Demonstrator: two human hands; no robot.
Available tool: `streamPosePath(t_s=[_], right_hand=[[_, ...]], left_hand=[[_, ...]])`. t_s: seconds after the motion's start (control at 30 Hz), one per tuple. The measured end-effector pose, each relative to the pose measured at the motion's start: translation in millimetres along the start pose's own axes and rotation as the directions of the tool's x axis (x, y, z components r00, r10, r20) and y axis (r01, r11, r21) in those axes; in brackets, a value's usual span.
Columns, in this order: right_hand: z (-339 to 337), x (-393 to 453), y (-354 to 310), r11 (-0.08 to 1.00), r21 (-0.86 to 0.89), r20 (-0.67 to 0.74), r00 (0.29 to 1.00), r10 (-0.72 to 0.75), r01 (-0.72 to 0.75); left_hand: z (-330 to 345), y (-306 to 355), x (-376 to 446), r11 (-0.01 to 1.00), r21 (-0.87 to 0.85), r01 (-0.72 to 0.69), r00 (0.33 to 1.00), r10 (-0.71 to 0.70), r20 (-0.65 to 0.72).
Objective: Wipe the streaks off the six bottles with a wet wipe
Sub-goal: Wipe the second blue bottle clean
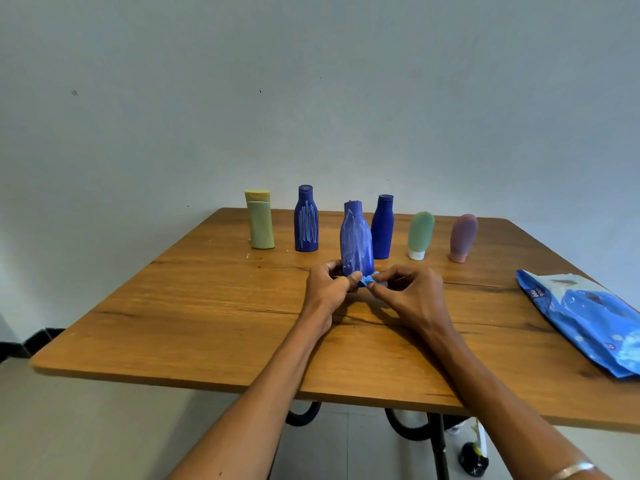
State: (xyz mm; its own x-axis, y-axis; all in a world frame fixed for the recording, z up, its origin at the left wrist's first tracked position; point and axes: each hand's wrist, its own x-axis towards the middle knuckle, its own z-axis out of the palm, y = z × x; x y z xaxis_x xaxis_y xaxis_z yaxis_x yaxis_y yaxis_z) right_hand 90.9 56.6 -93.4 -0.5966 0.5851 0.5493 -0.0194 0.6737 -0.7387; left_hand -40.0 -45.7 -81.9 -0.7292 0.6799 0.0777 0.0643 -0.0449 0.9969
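Observation:
A blue bottle [356,237] smeared with white streaks stands upright in the middle of the table, pulled forward from the row. My left hand [329,285] grips its base. My right hand [410,294] pinches a small crumpled blue wet wipe [367,279] at the bottle's foot, and my left thumb touches the wipe too. Behind stand a yellow-green bottle [260,221], a streaked dark blue bottle [306,220], a plain dark blue bottle [382,227], a green tube [420,234] on its white cap and a mauve tube [463,237].
A blue wet-wipe pack [585,317] lies flat at the right edge of the wooden table [173,306]. A plain wall rises just behind the table. Below the front edge, dark metal table legs [436,445] and a dark object on the floor show.

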Motion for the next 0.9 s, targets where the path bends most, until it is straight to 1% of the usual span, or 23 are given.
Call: streamPosePath(t_s=[0.1,0.2,0.3,0.4,0.47,0.53,0.6,0.63,0.73,0.9], right_hand=[[0.3,-0.5,-1.1,0.998,0.02,-0.116,0.992,-0.049,0.052],[-0.2,0.0,-0.7,0.99,0.066,-0.28,0.955,-0.102,0.125],[-1.2,3.5,-0.9,0.981,0.033,-0.36,0.918,-0.167,0.192],[-1.4,4.8,-0.3,0.984,0.021,-0.347,0.925,-0.158,0.176],[-1.9,3.6,1.4,0.994,0.033,-0.262,0.961,-0.092,0.105],[-3.8,2.6,2.4,1.0,0.018,-0.136,0.991,-0.011,0.014],[-6.0,2.1,2.4,0.999,-0.012,-0.044,0.999,0.029,-0.029],[-6.7,1.9,2.3,0.999,-0.015,-0.027,0.999,0.034,-0.035],[-5.5,2.2,1.5,1.0,-0.006,-0.06,0.998,0.024,-0.024],[-7.6,23.9,-12.6,0.999,0.031,-0.237,0.971,-0.026,0.035]], left_hand=[[-0.7,-0.7,-2.3,0.999,0.019,-0.025,0.997,0.024,0.072],[-0.4,-2.9,-4.0,0.989,0.129,-0.071,0.984,0.049,0.169],[1.8,-4.3,-2.9,0.979,0.187,-0.077,0.979,0.039,0.2],[2.2,-4.0,-2.6,0.983,0.169,-0.074,0.985,0.045,0.169],[1.0,-4.6,-1.8,0.989,0.134,-0.068,0.99,0.05,0.132],[-0.1,-5.3,-1.0,0.994,0.092,-0.053,0.995,0.044,0.094],[-0.8,-5.0,-0.4,0.995,0.083,-0.052,0.997,0.046,0.065],[-0.8,-5.0,0.1,0.995,0.086,-0.057,0.997,0.052,0.059],[0.6,-5.2,-0.2,0.994,0.086,-0.069,0.996,0.064,0.063],[3.4,-6.2,1.6,0.986,0.143,-0.087,0.993,0.074,0.092]])
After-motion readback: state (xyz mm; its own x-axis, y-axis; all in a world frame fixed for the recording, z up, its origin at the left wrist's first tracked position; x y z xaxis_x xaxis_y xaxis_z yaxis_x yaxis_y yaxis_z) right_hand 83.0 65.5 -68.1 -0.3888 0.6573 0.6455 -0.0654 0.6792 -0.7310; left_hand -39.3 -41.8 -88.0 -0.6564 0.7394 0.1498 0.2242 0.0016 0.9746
